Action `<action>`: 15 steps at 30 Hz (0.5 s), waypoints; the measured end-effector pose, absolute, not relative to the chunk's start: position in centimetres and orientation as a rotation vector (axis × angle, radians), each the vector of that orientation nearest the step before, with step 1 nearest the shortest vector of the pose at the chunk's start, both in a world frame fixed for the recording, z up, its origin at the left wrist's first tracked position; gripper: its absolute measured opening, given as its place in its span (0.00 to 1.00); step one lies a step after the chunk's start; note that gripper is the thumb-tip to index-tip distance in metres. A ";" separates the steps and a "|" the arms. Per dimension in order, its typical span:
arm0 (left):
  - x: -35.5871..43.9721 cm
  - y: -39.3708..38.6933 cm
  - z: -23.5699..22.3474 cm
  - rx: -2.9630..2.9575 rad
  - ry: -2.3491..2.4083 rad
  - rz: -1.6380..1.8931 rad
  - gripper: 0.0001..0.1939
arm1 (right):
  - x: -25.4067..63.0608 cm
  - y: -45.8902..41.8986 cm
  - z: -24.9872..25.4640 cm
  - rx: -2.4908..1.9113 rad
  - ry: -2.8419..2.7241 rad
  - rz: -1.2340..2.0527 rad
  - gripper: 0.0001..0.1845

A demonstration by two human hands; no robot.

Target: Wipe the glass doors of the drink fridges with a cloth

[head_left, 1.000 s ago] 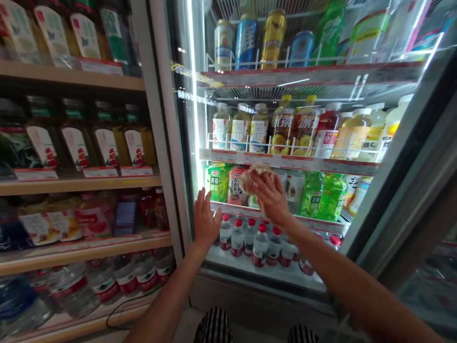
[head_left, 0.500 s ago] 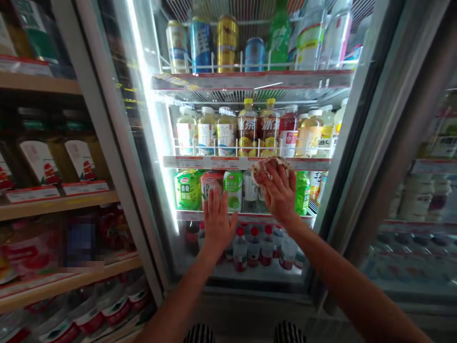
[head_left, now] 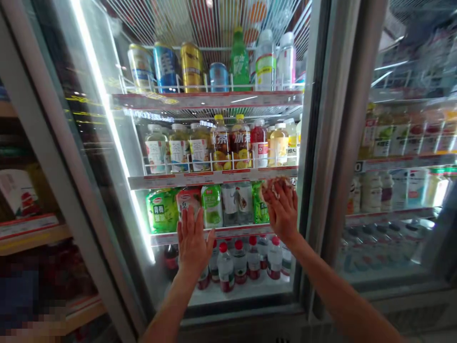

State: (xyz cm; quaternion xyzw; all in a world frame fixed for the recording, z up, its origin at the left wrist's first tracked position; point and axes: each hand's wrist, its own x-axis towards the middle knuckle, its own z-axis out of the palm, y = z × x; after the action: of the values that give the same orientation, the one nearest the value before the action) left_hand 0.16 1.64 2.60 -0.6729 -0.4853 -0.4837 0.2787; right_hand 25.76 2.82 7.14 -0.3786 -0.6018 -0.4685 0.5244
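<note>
My view centers on a tall fridge [head_left: 250,309], a bright white light strip [head_left: 111,119] slanting down its left side. Wooden shelving [head_left: 35,240] sits in dimness far left; beyond a silver post [head_left: 348,119] on the right stands another, dimmer fridge [head_left: 421,309].

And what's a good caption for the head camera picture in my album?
Right hand holding a cloth against the glass door, left hand open nearby, rows of drinks behind.

the right hand [head_left: 284,215] and cloth [head_left: 268,188] have moved rightward, nearer the door frame [head_left: 331,143], the left hand [head_left: 193,245] rightward too
</note>
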 end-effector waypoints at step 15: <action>0.5 1.5 2.7 -1.818 -1.280 -1.367 0.36 | 29.6 2.7 4.1 -0.937 -1.436 -1.085 0.32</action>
State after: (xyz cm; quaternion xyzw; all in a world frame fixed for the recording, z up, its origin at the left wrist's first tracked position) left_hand 0.49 1.54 2.71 -0.6721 -0.4733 -0.5054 0.2624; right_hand 29.56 2.65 4.11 -0.3921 -0.6012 -0.4540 0.5279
